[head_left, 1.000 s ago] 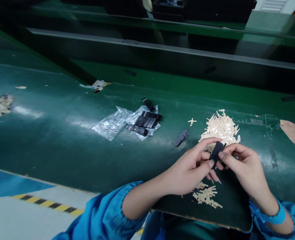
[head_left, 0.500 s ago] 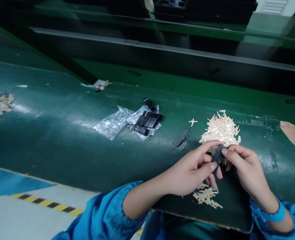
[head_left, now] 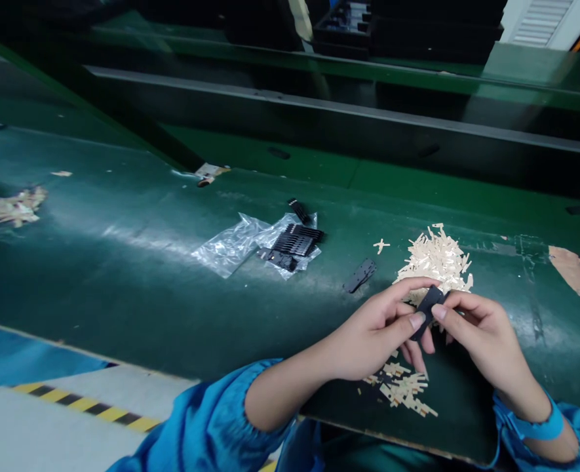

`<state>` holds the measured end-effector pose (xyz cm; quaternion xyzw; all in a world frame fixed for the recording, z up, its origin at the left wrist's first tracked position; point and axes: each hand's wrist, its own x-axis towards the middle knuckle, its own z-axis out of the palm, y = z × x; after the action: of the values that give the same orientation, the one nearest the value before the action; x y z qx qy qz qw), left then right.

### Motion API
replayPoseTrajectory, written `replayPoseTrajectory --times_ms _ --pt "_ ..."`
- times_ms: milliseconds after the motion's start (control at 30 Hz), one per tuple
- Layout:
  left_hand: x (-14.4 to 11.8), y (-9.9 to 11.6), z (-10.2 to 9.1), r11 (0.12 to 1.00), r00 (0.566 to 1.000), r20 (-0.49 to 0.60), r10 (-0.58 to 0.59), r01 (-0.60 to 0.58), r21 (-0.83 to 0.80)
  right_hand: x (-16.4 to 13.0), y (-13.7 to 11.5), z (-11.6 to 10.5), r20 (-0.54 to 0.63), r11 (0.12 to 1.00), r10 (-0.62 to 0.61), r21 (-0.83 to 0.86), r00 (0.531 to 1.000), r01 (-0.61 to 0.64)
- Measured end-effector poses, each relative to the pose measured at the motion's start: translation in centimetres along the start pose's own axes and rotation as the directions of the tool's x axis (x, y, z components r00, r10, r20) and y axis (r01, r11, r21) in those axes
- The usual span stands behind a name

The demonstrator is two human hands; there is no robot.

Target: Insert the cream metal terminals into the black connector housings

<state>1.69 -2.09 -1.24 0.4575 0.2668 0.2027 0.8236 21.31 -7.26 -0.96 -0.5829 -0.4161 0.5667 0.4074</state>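
Observation:
Between my two hands is a small dark, flat rectangular plate (head_left: 427, 311), tilted, with tiny holes near its edge. My left hand (head_left: 379, 331) pinches it between thumb and fingers from the left. On its right edge, the thumb and fingers of my right hand (head_left: 481, 334) are closed. Just behind my hands lies a heap of small cream-coloured flat strips (head_left: 434, 257). A smaller group of similar strips (head_left: 406, 390) lies below my left hand, by the table edge. To the left rest dark flat plates (head_left: 360, 275), overlapping each other.
Clear plastic bags (head_left: 231, 246) lie mid-table, with a stack of black slotted parts (head_left: 297, 240) on them. A brown cardboard scrap (head_left: 568, 269) is at the right. Another strip pile (head_left: 17, 206) sits far left. A dark slanted post (head_left: 137, 131) meets the table behind.
The view has shifted slightly. My right thumb has slid a little down and left along the dark plate, and more of its face shows. Both hands still hold it.

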Motion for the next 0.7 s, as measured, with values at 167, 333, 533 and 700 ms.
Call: replayPoseTrajectory --times_ms 167,333,533,700 --pt "0.0 0.1 -0.1 1.000 0.999 0.032 -0.017 0.018 -0.019 -0.1 0.5 -0.5 0.014 1.000 0.010 0.019 1.000 -0.011" --pt "0.1 0.1 -0.9 0.991 0.992 0.121 -0.038 0.053 -0.125 0.2 1.1 -0.6 0.043 0.994 -0.058 0.099 0.997 0.053" --pt "0.5 -0.3 -1.3 0.955 0.983 0.174 -0.065 0.112 -0.274 0.6 1.6 -0.3 0.073 0.986 -0.097 0.142 0.993 0.086" --pt "0.5 -0.4 -1.2 0.960 0.981 0.186 -0.050 0.098 -0.262 0.5 1.3 -0.5 0.056 0.988 -0.127 0.094 0.990 0.121"
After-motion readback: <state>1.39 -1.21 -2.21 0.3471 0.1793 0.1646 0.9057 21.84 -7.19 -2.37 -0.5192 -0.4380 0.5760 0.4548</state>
